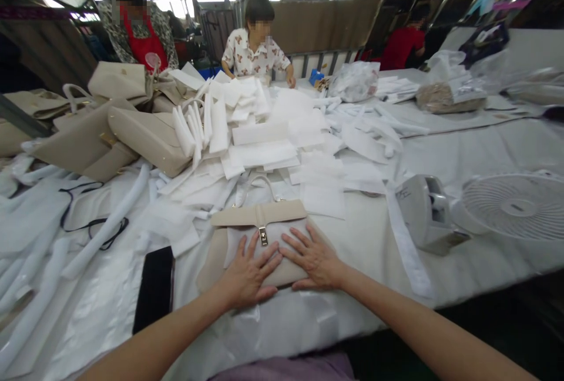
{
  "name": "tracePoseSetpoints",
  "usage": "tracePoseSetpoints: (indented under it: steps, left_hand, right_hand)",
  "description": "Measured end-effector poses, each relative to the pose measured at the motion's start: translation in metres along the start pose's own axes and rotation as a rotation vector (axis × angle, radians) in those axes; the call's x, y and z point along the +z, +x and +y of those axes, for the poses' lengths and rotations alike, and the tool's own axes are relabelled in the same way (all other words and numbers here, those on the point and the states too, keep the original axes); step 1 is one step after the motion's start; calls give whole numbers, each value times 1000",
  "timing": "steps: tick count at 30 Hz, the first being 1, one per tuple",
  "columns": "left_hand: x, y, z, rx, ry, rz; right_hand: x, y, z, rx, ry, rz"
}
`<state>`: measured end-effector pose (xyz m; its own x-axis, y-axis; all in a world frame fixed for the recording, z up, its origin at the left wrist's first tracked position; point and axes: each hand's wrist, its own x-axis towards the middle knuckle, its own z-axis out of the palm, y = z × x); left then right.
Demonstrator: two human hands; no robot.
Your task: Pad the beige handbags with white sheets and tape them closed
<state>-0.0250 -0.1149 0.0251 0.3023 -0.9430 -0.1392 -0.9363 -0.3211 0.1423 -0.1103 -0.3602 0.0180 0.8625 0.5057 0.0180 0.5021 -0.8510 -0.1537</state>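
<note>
Handbag [247,216] — both hands [244,278] atop

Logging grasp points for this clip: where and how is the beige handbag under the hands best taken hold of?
Likely by the top of its handle, coming from above at the bag's far edge. The handbag seems to lie flat, and the arched loop extends beyond the flap, away from the left hand and right hand spread across the front.

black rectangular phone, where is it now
In the head view, the black phone lies at lower left on the white-covered table, left of the beige flap handbag and beyond the left forearm.
</note>
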Motion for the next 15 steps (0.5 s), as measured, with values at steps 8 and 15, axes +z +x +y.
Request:
tracePoseSetpoints:
  steps: [8, 15]
  left_hand:
    - [-5, -5, 4, -12, -12, -6]
    - [-2, -7, 5, -17, -18, -4]
  right_hand:
    - [-24, -6, -10, 102, 140, 75]
    - [-21, -66, -57, 875, 513, 692]
